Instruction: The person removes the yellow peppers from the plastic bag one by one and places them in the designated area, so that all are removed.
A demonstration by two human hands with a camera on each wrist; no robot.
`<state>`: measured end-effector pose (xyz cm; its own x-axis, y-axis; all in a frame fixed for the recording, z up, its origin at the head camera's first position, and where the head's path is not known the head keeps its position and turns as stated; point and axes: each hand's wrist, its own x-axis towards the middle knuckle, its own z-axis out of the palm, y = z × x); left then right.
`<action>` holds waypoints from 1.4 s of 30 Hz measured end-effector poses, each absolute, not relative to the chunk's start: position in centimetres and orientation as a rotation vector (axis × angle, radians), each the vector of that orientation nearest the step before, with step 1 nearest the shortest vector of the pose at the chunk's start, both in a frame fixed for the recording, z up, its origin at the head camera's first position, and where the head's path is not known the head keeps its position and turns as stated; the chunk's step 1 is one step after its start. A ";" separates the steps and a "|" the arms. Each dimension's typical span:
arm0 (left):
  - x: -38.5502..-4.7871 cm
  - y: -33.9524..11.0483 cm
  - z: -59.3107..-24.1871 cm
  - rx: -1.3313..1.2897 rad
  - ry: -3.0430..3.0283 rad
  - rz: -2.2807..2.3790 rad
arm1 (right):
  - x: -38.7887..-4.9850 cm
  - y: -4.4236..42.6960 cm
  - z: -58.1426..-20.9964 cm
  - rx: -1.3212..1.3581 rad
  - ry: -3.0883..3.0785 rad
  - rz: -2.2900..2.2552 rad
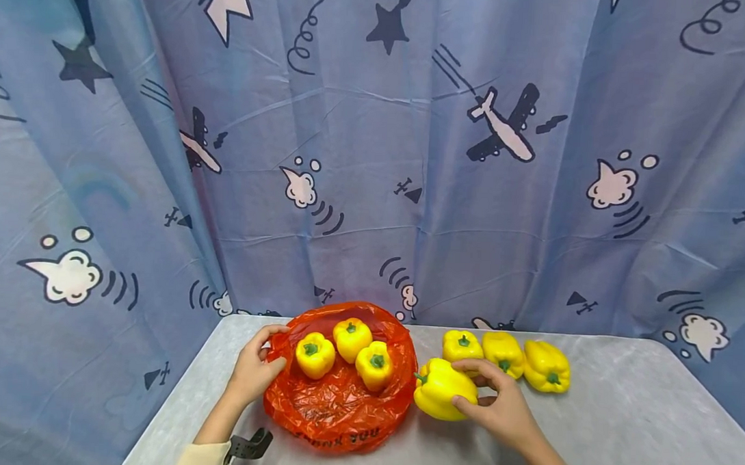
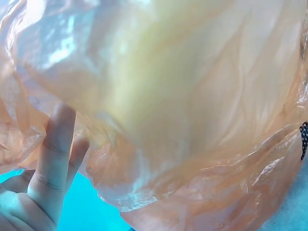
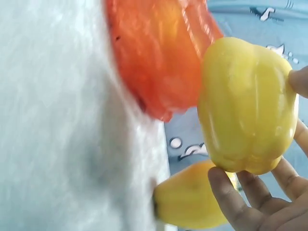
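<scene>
A red plastic bag point(image 1: 332, 412) lies spread wide on the table, with three yellow bell peppers point(image 1: 315, 356) inside it, green stems facing up. My left hand point(image 1: 258, 367) grips the bag's left rim. Up close in the left wrist view, a finger point(image 2: 54, 159) lies against the thin translucent plastic. My right hand point(image 1: 503, 405) holds another yellow bell pepper point(image 1: 443, 392) just beyond the bag's right edge, its stem pointing toward the bag. Fingers and thumb clasp that bell pepper point(image 3: 248, 106) in the right wrist view.
Three more yellow bell peppers point(image 1: 546, 366) sit in a row at the table's back right, behind the right hand. A patterned blue curtain point(image 1: 375, 157) hangs behind the grey-white table point(image 1: 637, 419). A dark strap point(image 1: 251, 445) is on the left wrist.
</scene>
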<state>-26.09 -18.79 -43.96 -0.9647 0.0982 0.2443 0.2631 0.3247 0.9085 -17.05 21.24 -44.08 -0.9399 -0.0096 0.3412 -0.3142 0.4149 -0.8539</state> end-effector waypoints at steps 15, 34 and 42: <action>-25.6 -18.5 -43.8 -0.274 -2.484 -1.666 | -18.5 22.4 -47.0 0.183 -2.488 1.288; -23.9 -17.7 -41.1 -0.359 -2.471 -1.659 | -18.9 22.0 -46.4 0.127 -2.624 1.178; -25.5 -18.2 -42.8 -0.327 -2.480 -1.666 | -18.7 21.1 -44.6 0.095 -2.578 1.252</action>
